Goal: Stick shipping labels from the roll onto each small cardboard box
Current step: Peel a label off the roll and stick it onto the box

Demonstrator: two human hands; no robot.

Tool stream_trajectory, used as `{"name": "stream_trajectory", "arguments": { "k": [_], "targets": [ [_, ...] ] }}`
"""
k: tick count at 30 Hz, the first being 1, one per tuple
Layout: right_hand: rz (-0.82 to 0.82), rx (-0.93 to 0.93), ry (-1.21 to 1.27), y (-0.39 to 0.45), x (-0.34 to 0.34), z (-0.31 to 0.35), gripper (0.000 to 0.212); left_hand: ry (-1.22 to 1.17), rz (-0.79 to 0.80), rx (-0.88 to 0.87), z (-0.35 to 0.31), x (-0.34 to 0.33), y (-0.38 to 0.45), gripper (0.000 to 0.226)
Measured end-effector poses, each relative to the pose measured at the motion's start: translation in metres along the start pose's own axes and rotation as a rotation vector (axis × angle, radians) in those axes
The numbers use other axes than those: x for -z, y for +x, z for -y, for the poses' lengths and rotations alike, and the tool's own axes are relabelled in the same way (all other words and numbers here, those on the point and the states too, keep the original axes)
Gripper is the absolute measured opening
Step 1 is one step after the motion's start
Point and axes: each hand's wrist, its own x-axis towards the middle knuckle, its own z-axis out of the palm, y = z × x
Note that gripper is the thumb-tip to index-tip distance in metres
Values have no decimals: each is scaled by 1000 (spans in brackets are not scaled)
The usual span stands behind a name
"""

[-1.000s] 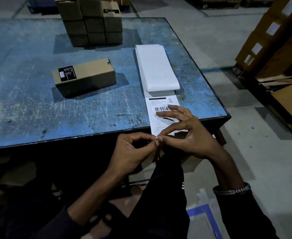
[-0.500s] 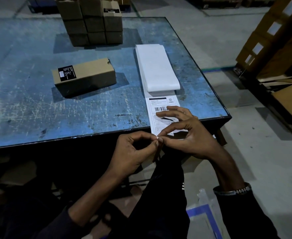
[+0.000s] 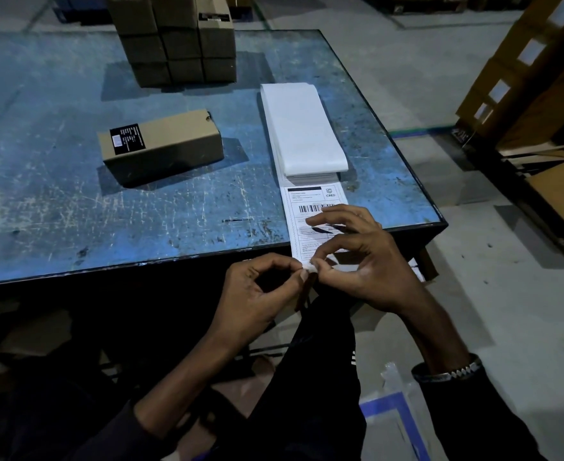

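Dim warehouse, scuffed blue bench (image 3: pixel 74 211): peeling the corner of a shipping label.

Both hands meet at the near bench edge, where the printed label (image 3: pixel 310 221) hangs over from the folded white label stack (image 3: pixel 302 128). The left hand (image 3: pixel 257 294) pinches the label's near-left corner with thumb and forefinger, and the right hand (image 3: pixel 360 261) pinches the same corner from the other side, its other fingers (image 3: pixel 340 214) spread loosely over the print. To do this well, I judge, split sticker from backing only at the corner, then peel slowly and flat so it does not curl or stick to itself. One small cardboard box (image 3: pixel 164 148) lies on its side mid-bench, well apart from the label; more boxes (image 3: pixel 177 38) are stacked at the far edge.
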Motion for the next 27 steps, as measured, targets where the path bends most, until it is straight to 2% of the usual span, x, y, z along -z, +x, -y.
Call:
{"name": "stream_trajectory", "arguments": {
  "k": [6, 9, 14, 19, 27],
  "targets": [
    [-11, -15, 46, -5, 3, -4, 3, -136, -84, 171, 7, -4, -9, 17],
    [5, -3, 30, -6, 2, -5, 4, -204, -100, 229, 3, -7, -11, 11],
    [17, 11, 0, -6, 1, -4, 12, -302, -23, 228, -2, -6, -11, 21],
    [19, 17, -8, -7, 0, -5, 13, -208, -84, 184, 1, -8, -10, 11],
    [25, 10, 2, -7, -1, -2, 14, -84, -34, 51, 2, -6, -7, 7]
  ]
}}
